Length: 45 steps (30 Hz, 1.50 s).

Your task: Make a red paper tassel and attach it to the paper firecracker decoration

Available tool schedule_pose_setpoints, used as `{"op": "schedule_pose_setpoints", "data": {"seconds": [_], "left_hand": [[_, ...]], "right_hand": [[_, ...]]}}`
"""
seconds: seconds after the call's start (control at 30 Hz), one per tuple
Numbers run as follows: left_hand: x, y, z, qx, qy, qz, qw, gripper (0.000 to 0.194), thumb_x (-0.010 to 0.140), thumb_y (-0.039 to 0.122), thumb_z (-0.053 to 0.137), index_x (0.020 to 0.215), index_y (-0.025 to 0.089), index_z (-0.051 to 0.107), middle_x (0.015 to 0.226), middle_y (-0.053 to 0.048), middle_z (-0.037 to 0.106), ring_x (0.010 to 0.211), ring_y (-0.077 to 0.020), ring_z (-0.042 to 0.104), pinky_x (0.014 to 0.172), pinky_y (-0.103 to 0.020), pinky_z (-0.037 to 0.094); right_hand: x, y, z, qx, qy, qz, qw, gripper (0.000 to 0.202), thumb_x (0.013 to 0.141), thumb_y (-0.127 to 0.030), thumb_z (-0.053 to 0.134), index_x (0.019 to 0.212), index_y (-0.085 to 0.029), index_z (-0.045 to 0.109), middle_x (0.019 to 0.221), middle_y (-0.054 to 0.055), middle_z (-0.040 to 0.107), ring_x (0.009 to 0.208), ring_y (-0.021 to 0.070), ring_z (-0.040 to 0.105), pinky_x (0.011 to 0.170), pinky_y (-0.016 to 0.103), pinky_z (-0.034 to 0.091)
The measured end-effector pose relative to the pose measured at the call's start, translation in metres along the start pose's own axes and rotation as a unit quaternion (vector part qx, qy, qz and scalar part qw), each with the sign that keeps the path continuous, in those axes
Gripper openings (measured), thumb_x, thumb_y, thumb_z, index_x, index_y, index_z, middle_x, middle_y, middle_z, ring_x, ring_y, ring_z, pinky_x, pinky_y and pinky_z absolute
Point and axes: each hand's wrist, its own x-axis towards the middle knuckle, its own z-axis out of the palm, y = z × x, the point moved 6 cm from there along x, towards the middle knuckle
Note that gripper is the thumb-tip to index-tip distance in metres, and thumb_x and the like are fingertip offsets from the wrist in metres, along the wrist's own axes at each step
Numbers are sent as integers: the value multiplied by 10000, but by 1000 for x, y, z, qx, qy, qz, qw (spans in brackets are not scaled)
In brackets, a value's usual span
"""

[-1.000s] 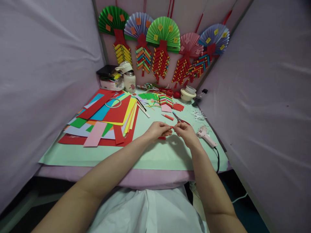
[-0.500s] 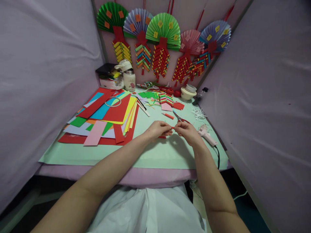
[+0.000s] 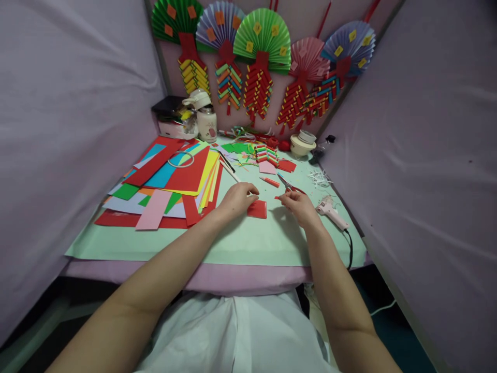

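Note:
My left hand [image 3: 238, 199] is low over the table, its fingers curled together beside a red paper piece [image 3: 257, 209]; whatever they may hold is too small to make out. To the right, my right hand [image 3: 295, 203] pinches a small red paper bit [image 3: 277, 197] between thumb and fingers. Scissors with red handles [image 3: 289, 185] lie just behind my right hand. An orange-red pen-like stick [image 3: 270, 182] rests between and beyond the two hands. A white stick [image 3: 230, 170] lies behind my left hand.
Coloured paper sheets [image 3: 182, 178] cover the left side. A glue gun [image 3: 331, 213] with a cord lies at the right. Behind stand a bottle [image 3: 207, 124] and a cream bowl [image 3: 302, 145]; paper fans [image 3: 262, 39] hang on the wall.
My hands have moved apart, the left one going left and a little farther forward. The red paper piece on the table is now uncovered. The view has tilted slightly down.

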Motion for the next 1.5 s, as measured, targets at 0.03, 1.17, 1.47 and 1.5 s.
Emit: {"op": "schedule_pose_setpoints", "data": {"seconds": [0.03, 1.17, 1.47, 1.5], "left_hand": [[-1, 2, 3, 34, -22, 20, 999, 80, 687, 146, 648, 728, 200, 691, 807, -49, 636, 831, -194, 557, 826, -277, 397], [-30, 1, 36, -110, -105, -140, 978, 239, 719, 322, 582, 797, 127, 693, 740, -75, 672, 628, -128, 562, 549, -226, 384], [-31, -2, 36, -291, -118, -244, 918, 150, 645, 259, 662, 677, 114, 643, 671, -67, 621, 608, -115, 527, 569, -228, 390], [-31, 0, 37, -330, -135, -251, 900, 131, 632, 238, 662, 652, 112, 632, 672, -68, 616, 620, -114, 530, 584, -228, 399]], "right_hand": [[-3, 2, -1, -6, 0, 6, 1000, 235, 661, -393, 634, 646, -159, 606, 584, -11, 525, 518, 88, 395, 493, 235, 293], [-44, -8, 25, 97, -13, -12, 995, 233, 720, -411, 638, 739, -179, 633, 708, -11, 594, 667, 125, 493, 652, 262, 360], [-52, -11, 25, 290, -57, -38, 955, 197, 740, -425, 654, 779, -242, 591, 1070, 11, 575, 923, 156, 528, 787, 293, 418], [-54, -13, 24, 306, -87, -43, 947, 220, 753, -447, 636, 760, -238, 568, 1122, 17, 555, 979, 167, 515, 808, 301, 421]]}}
